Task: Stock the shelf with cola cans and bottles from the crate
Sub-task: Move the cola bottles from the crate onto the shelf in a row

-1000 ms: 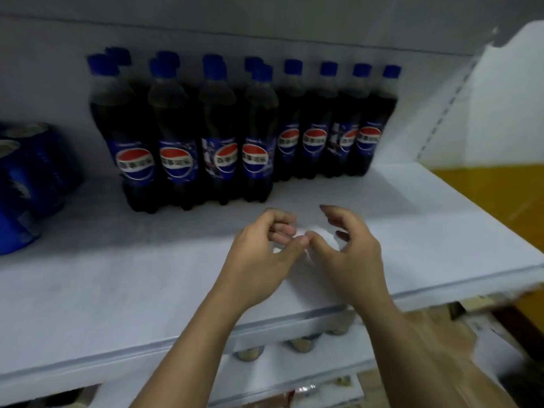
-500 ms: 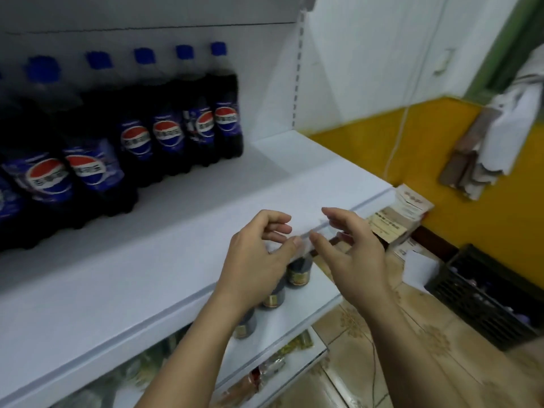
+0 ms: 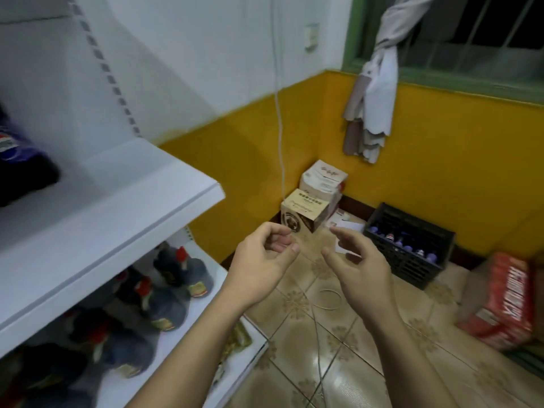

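The black crate [image 3: 407, 262] sits on the tiled floor [image 3: 347, 366] against the yellow wall [image 3: 459, 160], well to the right of the shelf [image 3: 117, 207]. Inside it we see a row of cola bottles [image 3: 390, 237] standing upright, their blue caps showing above the rim. On the white shelf, at the far left edge of the view, one dark cola bottle [image 3: 20, 163] with a blue label is partly cut off and blurred.

Both hands hang in the air in front of us, between the shelf and the crate, touching neither. The left hand [image 3: 262, 260] has its fingers loosely curled in towards the thumb and holds nothing. The right hand [image 3: 357, 260] is just beside it, palm turned inward, fingers gently bent and spread, also with nothing in it. The two hands do not touch.

On the lower shelf board [image 3: 206, 334], dark bottles with red caps [image 3: 170, 278] stand in rows. In the corner of the room two cardboard boxes [image 3: 306, 212] are stacked near the crate. A red wrapped pack [image 3: 500, 298] lies on the floor at the right. A pale cloth [image 3: 374, 92] hangs by the green window frame [image 3: 350, 39], and a thin white cord [image 3: 279, 128] runs down the wall
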`<state>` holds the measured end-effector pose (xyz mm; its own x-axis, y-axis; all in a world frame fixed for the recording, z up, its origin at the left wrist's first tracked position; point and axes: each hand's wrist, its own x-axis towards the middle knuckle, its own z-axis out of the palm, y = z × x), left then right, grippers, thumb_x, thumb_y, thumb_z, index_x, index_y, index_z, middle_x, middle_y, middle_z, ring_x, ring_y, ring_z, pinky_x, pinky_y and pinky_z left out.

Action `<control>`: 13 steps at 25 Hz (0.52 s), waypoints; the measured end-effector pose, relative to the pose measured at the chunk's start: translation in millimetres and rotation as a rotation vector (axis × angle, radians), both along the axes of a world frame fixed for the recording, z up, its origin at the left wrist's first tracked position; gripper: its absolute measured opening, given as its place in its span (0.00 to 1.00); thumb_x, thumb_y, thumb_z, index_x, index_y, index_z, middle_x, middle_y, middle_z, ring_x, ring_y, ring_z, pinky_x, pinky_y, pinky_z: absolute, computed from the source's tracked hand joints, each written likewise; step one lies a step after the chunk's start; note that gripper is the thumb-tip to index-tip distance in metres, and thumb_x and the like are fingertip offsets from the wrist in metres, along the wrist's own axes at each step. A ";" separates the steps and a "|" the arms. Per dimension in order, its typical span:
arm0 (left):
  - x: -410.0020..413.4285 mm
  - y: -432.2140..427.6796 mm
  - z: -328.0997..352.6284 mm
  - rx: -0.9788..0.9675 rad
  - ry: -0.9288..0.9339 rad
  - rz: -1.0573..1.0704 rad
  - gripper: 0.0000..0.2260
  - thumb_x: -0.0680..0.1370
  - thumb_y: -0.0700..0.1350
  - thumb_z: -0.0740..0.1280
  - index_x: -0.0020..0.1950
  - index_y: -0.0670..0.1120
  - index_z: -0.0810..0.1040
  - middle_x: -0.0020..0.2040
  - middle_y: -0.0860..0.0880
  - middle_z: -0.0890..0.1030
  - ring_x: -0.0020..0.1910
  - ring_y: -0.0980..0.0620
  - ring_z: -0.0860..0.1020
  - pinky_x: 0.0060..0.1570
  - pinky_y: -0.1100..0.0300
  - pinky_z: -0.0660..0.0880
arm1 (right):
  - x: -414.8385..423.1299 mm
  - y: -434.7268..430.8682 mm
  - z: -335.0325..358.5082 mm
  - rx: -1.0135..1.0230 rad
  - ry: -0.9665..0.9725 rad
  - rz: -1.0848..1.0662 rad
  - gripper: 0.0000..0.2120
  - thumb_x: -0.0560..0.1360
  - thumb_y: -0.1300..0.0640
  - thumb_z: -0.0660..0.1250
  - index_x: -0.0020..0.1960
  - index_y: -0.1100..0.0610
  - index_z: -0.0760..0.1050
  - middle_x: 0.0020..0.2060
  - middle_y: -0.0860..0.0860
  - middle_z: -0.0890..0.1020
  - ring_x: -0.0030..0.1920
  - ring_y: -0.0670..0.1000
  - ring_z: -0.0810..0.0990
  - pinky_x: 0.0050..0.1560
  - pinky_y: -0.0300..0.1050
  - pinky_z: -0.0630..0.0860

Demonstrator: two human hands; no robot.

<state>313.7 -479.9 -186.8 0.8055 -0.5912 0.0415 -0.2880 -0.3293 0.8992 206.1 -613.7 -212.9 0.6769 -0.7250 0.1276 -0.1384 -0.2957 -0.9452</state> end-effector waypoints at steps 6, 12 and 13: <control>-28.1 -99.6 -18.8 0.078 0.005 -0.174 0.12 0.75 0.50 0.72 0.57 0.53 0.77 0.49 0.56 0.80 0.48 0.61 0.78 0.47 0.67 0.75 | -59.6 -77.2 -22.0 0.067 0.091 -0.190 0.14 0.74 0.51 0.71 0.59 0.42 0.78 0.55 0.40 0.77 0.57 0.41 0.75 0.57 0.43 0.73; -28.4 -163.9 -38.6 0.076 0.015 -0.297 0.11 0.75 0.46 0.73 0.56 0.52 0.77 0.48 0.57 0.80 0.47 0.63 0.78 0.42 0.75 0.73 | -84.9 -119.7 -35.6 0.104 0.141 -0.343 0.16 0.74 0.52 0.72 0.61 0.44 0.77 0.56 0.43 0.78 0.58 0.43 0.75 0.57 0.43 0.73; -24.1 -175.5 -43.3 0.066 0.026 -0.313 0.11 0.75 0.46 0.73 0.55 0.52 0.77 0.48 0.57 0.80 0.47 0.62 0.78 0.42 0.75 0.73 | -84.3 -126.5 -38.4 0.102 0.161 -0.362 0.16 0.74 0.52 0.72 0.61 0.44 0.77 0.57 0.43 0.78 0.58 0.43 0.75 0.57 0.44 0.73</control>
